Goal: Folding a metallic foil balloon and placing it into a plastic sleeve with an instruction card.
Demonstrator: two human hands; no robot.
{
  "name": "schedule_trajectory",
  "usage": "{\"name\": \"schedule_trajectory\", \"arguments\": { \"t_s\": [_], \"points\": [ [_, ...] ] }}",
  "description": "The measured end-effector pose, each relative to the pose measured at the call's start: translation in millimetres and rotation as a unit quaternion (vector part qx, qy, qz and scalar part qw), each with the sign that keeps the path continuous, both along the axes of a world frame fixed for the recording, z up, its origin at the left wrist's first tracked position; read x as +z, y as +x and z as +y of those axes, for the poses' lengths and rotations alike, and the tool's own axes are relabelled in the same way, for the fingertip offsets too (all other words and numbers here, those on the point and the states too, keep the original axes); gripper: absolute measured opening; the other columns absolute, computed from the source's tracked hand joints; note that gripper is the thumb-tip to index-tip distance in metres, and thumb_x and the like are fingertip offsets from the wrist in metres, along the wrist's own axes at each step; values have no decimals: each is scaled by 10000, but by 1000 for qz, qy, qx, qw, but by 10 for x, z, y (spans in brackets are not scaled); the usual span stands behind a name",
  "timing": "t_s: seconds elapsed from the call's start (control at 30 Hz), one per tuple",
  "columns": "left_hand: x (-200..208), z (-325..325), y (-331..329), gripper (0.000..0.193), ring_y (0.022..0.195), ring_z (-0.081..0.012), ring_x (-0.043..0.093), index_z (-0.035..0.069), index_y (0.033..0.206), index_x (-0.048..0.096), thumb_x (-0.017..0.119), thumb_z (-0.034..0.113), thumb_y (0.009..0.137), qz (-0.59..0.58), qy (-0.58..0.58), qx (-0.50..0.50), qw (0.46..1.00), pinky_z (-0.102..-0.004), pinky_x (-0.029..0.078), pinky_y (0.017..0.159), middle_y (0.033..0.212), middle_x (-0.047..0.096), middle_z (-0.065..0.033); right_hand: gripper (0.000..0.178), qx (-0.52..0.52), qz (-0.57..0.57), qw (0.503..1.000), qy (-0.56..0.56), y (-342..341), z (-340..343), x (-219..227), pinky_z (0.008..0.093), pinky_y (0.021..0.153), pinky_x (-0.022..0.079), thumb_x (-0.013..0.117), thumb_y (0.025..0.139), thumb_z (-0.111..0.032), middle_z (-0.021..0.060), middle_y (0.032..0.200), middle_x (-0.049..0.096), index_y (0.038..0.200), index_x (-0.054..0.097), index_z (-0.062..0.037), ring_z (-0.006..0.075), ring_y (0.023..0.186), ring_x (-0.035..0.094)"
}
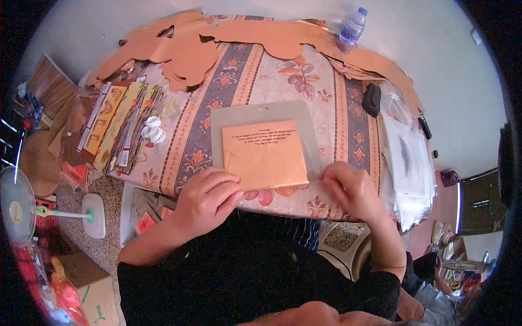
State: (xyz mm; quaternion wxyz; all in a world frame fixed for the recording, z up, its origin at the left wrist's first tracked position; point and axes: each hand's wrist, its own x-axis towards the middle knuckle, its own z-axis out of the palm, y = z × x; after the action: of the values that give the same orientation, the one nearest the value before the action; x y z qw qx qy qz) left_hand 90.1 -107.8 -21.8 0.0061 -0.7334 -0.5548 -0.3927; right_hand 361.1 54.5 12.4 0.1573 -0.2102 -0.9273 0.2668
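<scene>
In front of me on the table lies a clear plastic bag with dark print on it. Through it show a folded orange sheet and a larger grey backing card with a hang slot at its top. My left hand is closed, with thumb and fingers pinching the bag near its lower left corner. On the other side, my right hand is closed at the bag's lower right edge, fingertips pressed together. What lies between those right fingertips is mostly hidden.
Orange cut-out sheets line the table's far edge beside a water bottle. Printed strips and white round stickers lie left. At right are a stack of plastic bags and a black object. A fan stands left.
</scene>
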Motion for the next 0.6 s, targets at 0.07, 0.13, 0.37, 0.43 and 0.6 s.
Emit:
{"name": "schedule_trajectory", "arguments": {
  "t_s": [0.07,0.13,0.37,0.43,0.6],
  "points": [
    [9,18,-6,137,823,-269,632,9,842,636,715,35,733,7,3,5,1000,-360,528,702,876,654,-99,60,-9,34,999,33,-77,3,-4,364,676,505,590,841,-8,153,891,617,885,555,12,327,785,636],
    [25,28,-7,132,808,-270,632,9,836,633,712,32,733,-1,-5,5,1000,-359,525,694,853,654,-100,70,-15,26,999,22,-93,23,-16,368,668,499,590,847,-15,157,881,607,883,542,19,332,767,629],
    [22,85,7,131,721,-264,618,22,779,597,709,16,710,-24,-16,28,999,-358,505,641,771,632,-95,89,-51,22,998,1,-215,90,-88,401,657,468,593,859,-40,184,793,566,861,534,27,364,733,584],
    [24,91,16,145,715,-264,613,27,772,585,711,11,701,-26,-18,32,999,-362,503,635,762,624,-92,82,-60,-1,998,4,-259,94,-88,405,656,466,592,858,-37,189,780,564,856,537,25,370,736,582],
    [36,118,46,188,706,-275,600,33,798,559,705,-10,686,-32,-21,41,998,-372,494,622,758,601,-95,83,-69,-26,996,43,-284,124,-177,422,640,463,591,853,-39,200,754,560,840,533,19,387,724,578]
  ]
}}
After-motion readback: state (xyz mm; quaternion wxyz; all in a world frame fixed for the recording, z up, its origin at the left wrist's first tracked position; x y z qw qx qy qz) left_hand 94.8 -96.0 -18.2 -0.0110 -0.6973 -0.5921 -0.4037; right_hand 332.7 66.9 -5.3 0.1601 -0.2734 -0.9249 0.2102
